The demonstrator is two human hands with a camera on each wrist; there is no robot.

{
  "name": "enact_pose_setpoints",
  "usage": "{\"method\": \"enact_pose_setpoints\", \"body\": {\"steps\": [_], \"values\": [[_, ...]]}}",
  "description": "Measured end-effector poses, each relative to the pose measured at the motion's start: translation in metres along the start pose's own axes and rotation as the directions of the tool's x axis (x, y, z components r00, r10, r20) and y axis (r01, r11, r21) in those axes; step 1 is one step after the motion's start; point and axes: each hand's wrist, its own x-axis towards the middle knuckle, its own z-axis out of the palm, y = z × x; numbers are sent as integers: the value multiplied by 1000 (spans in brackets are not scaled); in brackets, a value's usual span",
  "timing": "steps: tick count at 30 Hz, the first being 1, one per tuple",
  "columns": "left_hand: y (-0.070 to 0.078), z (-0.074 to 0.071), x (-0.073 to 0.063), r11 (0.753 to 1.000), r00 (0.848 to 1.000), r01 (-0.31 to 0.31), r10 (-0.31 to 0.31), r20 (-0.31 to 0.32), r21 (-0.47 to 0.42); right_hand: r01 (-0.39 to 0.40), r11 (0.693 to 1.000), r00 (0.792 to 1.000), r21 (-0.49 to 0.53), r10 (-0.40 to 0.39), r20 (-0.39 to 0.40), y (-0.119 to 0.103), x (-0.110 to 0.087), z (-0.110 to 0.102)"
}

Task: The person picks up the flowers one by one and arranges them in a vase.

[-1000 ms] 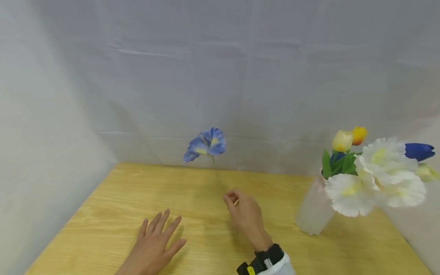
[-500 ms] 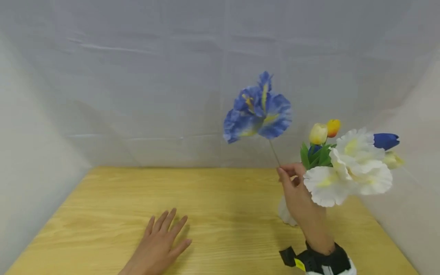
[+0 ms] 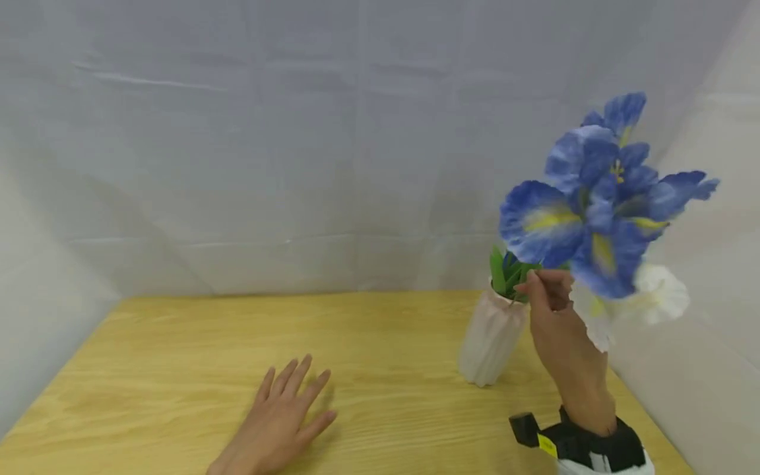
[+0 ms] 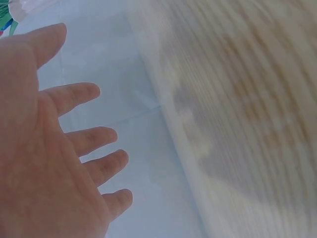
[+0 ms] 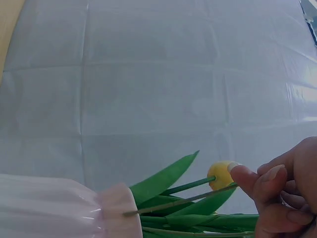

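Observation:
My right hand (image 3: 561, 330) pinches the thin stem (image 5: 173, 203) of a blue artificial iris (image 3: 600, 204) between thumb and fingers. The big ruffled bloom leans up and to the right above the hand. At its lower end, the stem overlaps the rim of a pale pink ribbed vase (image 3: 489, 343) in the right wrist view. Green leaves (image 5: 166, 176) and a yellow tulip (image 5: 220, 174) stick out of that vase. A white flower (image 3: 662, 293) is partly hidden behind the iris and the hand. My left hand (image 3: 276, 419) holds nothing, its fingers spread over the table.
The vase stands toward the back right of the wooden table (image 3: 208, 356). A grey-white cloth backdrop (image 3: 297, 165) rises behind the table's back edge, with pale cloth on both sides as well.
My right hand has carried the iris from mid-table up and right to the vase mouth. The head view has shifted right. My left hand has hardly moved.

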Motion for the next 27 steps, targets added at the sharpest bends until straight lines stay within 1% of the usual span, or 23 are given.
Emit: {"method": "enact_pose_setpoints", "body": {"steps": [1, 2, 3, 4, 5, 7, 8, 9, 11, 12, 13, 14, 16, 19, 20, 21, 22, 23, 25, 27], "values": [[1, 0, 0, 1000, 1000, -1, 1, 4, 1, 14, 996, 999, -87, -17, -34, 0, 1, 0], [1, 0, 1, 1000, 1000, 0, 0, 7, -2, -16, 972, 994, -235, -10, -111, -2, 2, 0], [2, 0, 1, 1000, 1000, 1, -1, 10, -3, -26, 960, 977, -278, -34, -209, -4, 4, 0], [2, 0, 1, 1000, 1000, 1, -1, 10, -1, -23, 939, 960, -343, -75, -270, -4, 6, 0], [2, 0, 2, 1000, 1000, 1, -1, 7, 3, -42, 949, 967, -313, -41, -252, -6, 7, -1], [3, 0, 2, 1000, 1000, 2, -2, -1, 3, -52, 962, 967, -269, -18, -253, -6, 9, -1], [3, 0, 3, 1000, 1000, 3, -3, -4, 2, -49, 965, 966, -258, -20, -259, -6, 11, 0], [3, 0, 3, 1000, 1000, 4, -4, -4, -3, -28, 966, 961, -257, -45, -271, -5, 13, 1], [3, 0, 4, 1000, 1000, 6, -6, 1, -18, -26, 974, 969, -226, -31, -244, -1, 15, 3], [3, 0, 4, 1000, 1000, 8, -7, 8, -31, -14, 968, 963, -250, -54, -263, 1, 16, 5], [3, 1, 5, 999, 1000, 10, -9, 18, -41, -18, 968, 964, -250, -49, -260, 3, 16, 6], [4, 1, 5, 999, 1000, 12, -11, 26, -48, -18, 975, 965, -221, -41, -260, 5, 16, 7], [4, 1, 5, 998, 999, 16, -14, 35, -53, -33, 990, 965, -140, -5, -261, 11, 17, 11], [4, 2, 5, 999, 999, 16, -15, 34, -44, -98, 990, 961, -100, 68, -269, 15, 17, 14], [4, 3, 4, 999, 999, 15, -13, 29, -40, -103, 988, 959, -117, 68, -274, 16, 16, 15], [3, 3, 4, 999, 1000, 14, -13, 25, -39, -114, 979, 962, -172, 65, -266, 17, 16, 14], [3, 4, 3, 999, 1000, 12, -12, 20, -34, -128, 960, 966, -248, 64, -252, 17, 14, 12], [3, 4, 3, 999, 1000, 11, -10, 17, -31, -125, 940, 972, -318, 52, -227, 18, 13, 11], [3, 5, 2, 1000, 1000, 10, -10, 12, -29, -109, 907, 982, -407, 36, -184, 19, 12, 7], [3, 6, 2, 1000, 1000, 12, -12, 10, -29, -134, 866, 987, -482, 76, -138, 19, 11, 4]]}}
